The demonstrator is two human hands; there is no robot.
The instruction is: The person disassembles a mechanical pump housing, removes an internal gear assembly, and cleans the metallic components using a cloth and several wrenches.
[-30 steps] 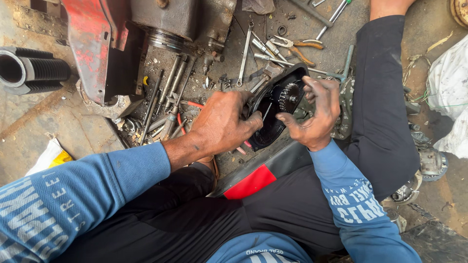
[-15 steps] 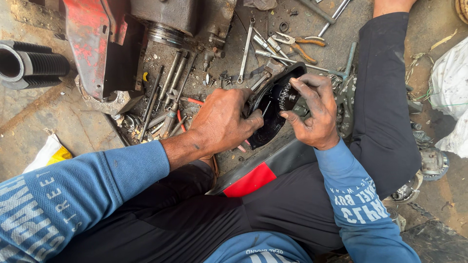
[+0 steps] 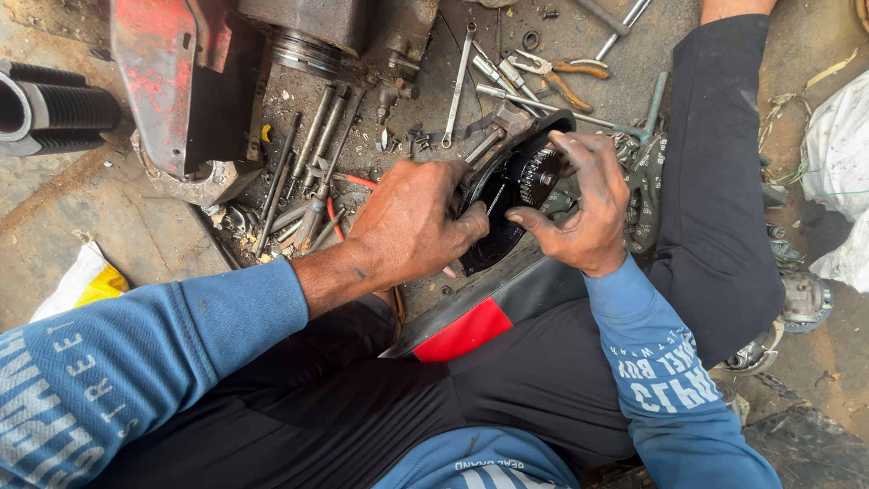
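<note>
Both hands work on a round black gear housing (image 3: 507, 204) that rests tilted on the person's lap, propped over a red-and-black panel (image 3: 471, 324). The left hand (image 3: 412, 222) is closed around the housing's near-left rim, steadying it, while the right hand (image 3: 584, 208) curls over the far side, its greasy fingers (image 3: 579, 154) pressing at the toothed gear (image 3: 540, 177) seated inside. Whether either hand also pinches a small part cannot be told. The housing looks like cast metal, so it is probably heavy and rigid, and the oily film on it would make it slippery; the outer rim seems the safest grip, away from the gear teeth. Wrenches (image 3: 457, 86), pliers (image 3: 552, 72) and long bolts (image 3: 312, 154) lie scattered on the grimy floor just beyond, beside a red machine bracket (image 3: 163, 91).
</note>
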